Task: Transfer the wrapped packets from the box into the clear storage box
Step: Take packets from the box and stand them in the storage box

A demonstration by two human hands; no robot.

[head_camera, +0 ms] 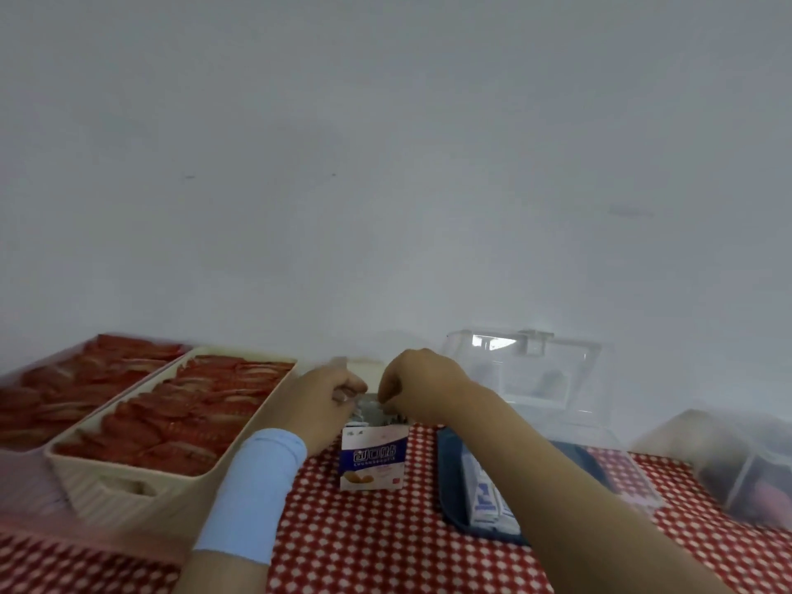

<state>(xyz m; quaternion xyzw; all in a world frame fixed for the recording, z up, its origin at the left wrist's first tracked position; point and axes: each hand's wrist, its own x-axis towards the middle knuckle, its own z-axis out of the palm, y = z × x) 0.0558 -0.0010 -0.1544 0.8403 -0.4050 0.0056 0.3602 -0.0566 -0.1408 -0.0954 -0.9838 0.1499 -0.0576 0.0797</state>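
A small white and blue box (372, 458) stands upright on the red checkered tablecloth (385, 542) at the centre, its top open. Grey wrapped packets (373, 411) stick out of its top. My left hand (319, 398) grips the packets from the left side of the box top. My right hand (418, 385) pinches the packets from the right. The clear storage box (531, 375) stands just behind my right forearm, with its lid raised. What lies inside it is blurred.
Two cream trays (141, 486) full of red packets fill the left side. A dark blue tray (454, 499) with white and blue packets lies right of the small box. Another clear container (737, 469) sits at the far right. A white wall rises behind the table.
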